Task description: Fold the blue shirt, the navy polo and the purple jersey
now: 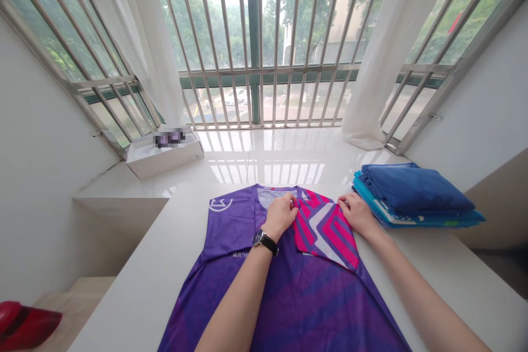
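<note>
Centrally, the fingers of the left hand (279, 215) and the right hand (358, 215) lie pressed together along the upper edge of a folded-over pink-and-white flap (325, 228); whether either hand pinches the cloth cannot be told. The flap lies across the chest of a purple jersey (297, 297), spread flat on a white counter (429, 253) with its collar toward the window. A black-strapped wristwatch (264, 240) circles the left wrist. Just beyond the right hand lies a stack of folded blue and teal clothes (412, 192). Farther off, a white box (165, 162) sits on the window ledge beneath a white curtain (160, 66), beside barred windows (253, 38). A red object (25, 324) shows at lower left.
</note>
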`<state>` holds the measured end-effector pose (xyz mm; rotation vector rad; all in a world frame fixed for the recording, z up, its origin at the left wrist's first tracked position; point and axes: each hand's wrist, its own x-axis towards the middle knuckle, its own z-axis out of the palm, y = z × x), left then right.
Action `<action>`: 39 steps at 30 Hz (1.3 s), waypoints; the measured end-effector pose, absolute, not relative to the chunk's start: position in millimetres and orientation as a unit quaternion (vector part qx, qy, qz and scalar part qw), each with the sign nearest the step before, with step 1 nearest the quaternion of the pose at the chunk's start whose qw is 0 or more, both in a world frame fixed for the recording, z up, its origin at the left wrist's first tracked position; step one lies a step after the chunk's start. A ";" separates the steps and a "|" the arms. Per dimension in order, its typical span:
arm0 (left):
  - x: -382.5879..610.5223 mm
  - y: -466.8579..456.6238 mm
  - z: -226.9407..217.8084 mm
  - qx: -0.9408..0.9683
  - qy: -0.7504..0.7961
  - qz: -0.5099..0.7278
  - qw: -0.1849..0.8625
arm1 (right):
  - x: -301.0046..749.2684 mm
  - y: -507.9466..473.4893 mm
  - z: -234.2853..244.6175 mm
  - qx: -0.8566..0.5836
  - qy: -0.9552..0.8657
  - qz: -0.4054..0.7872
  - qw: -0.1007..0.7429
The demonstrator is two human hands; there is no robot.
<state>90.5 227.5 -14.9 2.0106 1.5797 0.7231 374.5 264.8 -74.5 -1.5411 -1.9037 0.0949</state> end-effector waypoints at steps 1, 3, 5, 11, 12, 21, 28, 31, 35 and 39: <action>90.4 227.5 -14.7 0.737 0.574 0.264 0.239 | 374.4 264.7 -74.6 -0.591 -0.730 0.037 0.341; 89.8 227.7 -14.8 0.741 0.569 0.264 0.241 | 373.7 264.2 -74.2 -0.591 -0.728 0.039 0.346; 88.8 227.9 -14.9 0.745 0.565 0.259 0.244 | 371.6 262.8 -72.0 -0.590 -0.728 0.034 0.348; 91.3 223.8 -2.9 0.768 0.573 0.227 0.175 | 353.3 247.8 -50.2 -0.578 -0.754 -0.073 0.303; 94.1 222.2 0.3 0.772 0.576 0.225 0.151 | 349.0 243.9 -45.7 -0.571 -0.760 -0.088 0.298; 131.3 201.1 -24.6 0.873 0.463 0.144 0.055 | 313.7 217.6 -39.6 -0.513 -0.818 -0.053 0.255; 130.8 199.4 -40.5 0.869 0.478 0.118 0.045 | 324.2 189.9 -72.1 -0.507 -0.839 -0.043 0.195; 131.8 198.9 -37.2 0.862 0.490 0.112 0.055 | 333.8 187.9 -83.8 -0.539 -0.823 -0.044 0.174; 133.2 197.3 -36.7 0.855 0.498 0.125 0.072 | 338.0 192.3 -91.3 -0.556 -0.813 -0.045 0.168; 133.4 196.9 -37.5 0.851 0.498 0.142 0.089 | 340.2 195.3 -95.0 -0.588 -0.790 -0.031 0.171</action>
